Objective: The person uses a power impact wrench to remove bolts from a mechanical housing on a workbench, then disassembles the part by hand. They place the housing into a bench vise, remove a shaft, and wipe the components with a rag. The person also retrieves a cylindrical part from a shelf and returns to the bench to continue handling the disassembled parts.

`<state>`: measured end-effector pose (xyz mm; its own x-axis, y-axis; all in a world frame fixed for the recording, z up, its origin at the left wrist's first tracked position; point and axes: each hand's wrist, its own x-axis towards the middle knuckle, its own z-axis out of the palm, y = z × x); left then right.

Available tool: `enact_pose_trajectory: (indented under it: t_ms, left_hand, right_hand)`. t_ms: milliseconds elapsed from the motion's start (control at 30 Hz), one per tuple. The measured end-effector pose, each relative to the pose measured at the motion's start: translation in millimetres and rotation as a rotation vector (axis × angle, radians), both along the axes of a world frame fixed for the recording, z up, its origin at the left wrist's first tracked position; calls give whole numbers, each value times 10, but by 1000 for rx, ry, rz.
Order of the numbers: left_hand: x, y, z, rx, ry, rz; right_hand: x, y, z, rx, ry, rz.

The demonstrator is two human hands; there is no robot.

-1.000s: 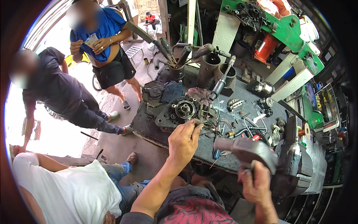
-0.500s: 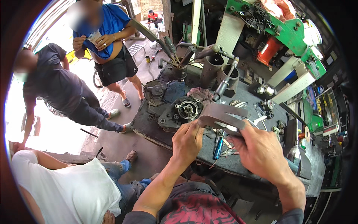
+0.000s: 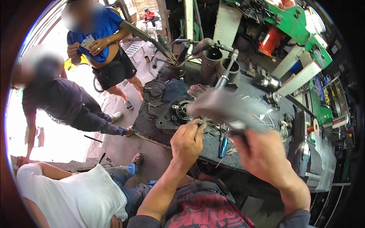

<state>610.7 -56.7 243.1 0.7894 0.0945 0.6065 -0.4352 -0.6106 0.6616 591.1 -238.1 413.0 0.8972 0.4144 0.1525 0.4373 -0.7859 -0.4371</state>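
My right hand (image 3: 264, 159) is wrapped round a hammer (image 3: 224, 108), whose metal head is smeared by motion above the workbench. To its left, my left hand (image 3: 186, 142) is closed in a pinch at the bench's near side. Whatever its fingertips hold is too small and partly hidden to name. Just beyond that hand lies a dark, greasy metal casing (image 3: 166, 118) with a shiny round ring set in it, partly covered by the hammer head. A blue-handled screwdriver (image 3: 223, 147) rests on the bench between my two hands.
Metal cans (image 3: 211, 62) with bars and tools stand at the bench's (image 3: 152, 135) back. A green frame (image 3: 289, 22) with a red cylinder (image 3: 270, 42) rises at far right. A person in white (image 3: 76, 192) is close on my left; two others stand beyond.
The hammer head has swung from above my left hand to farther up and left, now blurred, partly over the casing. My left hand keeps its pinch. The whole view has shifted slightly.
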Motion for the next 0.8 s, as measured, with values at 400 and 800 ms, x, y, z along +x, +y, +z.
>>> enact_pose_trajectory:
  t_ms: [400,800]
  left_hand:
    - [-32,-44,119,-38,149,48]
    - [-57,-125,130,-71,285,100]
  right_hand:
    - [-188,-984,-2260,103,134,-815]
    - [-122,-1181,-3154,194,-224,-736]
